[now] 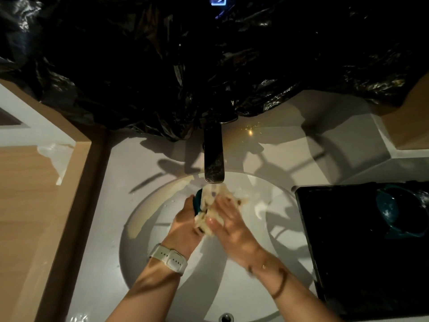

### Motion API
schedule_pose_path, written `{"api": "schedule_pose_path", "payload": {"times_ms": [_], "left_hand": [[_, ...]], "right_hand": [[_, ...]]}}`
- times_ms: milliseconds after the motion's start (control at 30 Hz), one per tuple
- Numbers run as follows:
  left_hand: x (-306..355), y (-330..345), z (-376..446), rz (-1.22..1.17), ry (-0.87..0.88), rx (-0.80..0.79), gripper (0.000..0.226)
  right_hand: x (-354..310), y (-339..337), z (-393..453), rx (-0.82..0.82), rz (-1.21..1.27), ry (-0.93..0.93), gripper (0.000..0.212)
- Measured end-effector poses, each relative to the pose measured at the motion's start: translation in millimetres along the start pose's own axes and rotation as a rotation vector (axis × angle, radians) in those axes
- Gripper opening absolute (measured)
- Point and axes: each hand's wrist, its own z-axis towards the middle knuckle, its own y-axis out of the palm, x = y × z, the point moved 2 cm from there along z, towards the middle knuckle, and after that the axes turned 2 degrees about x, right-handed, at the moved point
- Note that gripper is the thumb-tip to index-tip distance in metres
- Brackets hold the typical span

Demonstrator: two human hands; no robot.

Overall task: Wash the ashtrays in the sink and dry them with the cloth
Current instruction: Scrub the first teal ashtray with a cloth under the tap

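Note:
Over the round white sink, my left hand grips a dark teal ashtray held on edge under the tap. Only its left rim shows. My right hand presses a pale, wet cloth against the ashtray, fingers spread over it. Water runs from the spout onto the cloth. A second teal ashtray lies on a black tray to the right of the sink.
Crumpled black plastic sheeting covers the wall behind the tap. A wooden panel borders the counter on the left. A white block stands at the back right. The sink's overflow hole is at the near edge.

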Motion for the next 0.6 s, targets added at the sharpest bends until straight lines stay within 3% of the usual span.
{"api": "schedule_pose_path", "payload": {"times_ms": [133, 333, 400, 500, 600], "left_hand": [[-1.4, 4.8, -2.2, -0.083, -0.08, -0.051, 0.044], [-7.4, -23.1, -16.5, 0.061, 0.072, -0.226, 0.04], [-2.4, -32.6, -30.0, 0.229, 0.19, -0.223, 0.034], [7.6, -42.2, -48.1, 0.623, 0.417, -0.147, 0.021], [19.3, -50.4, -59.1, 1.211, 0.843, -0.033, 0.018]], "right_hand": [[5.4, -15.1, 5.8, 0.087, 0.054, 0.074, 0.05], [24.5, -15.7, -32.5, 0.135, 0.353, 0.238, 0.03], [25.2, -22.4, -35.8, 0.168, 0.419, 0.268, 0.034], [20.0, -31.7, -37.9, 0.194, 0.438, 0.337, 0.022], [20.4, -37.6, -39.1, 0.213, 0.392, 0.367, 0.018]]}}
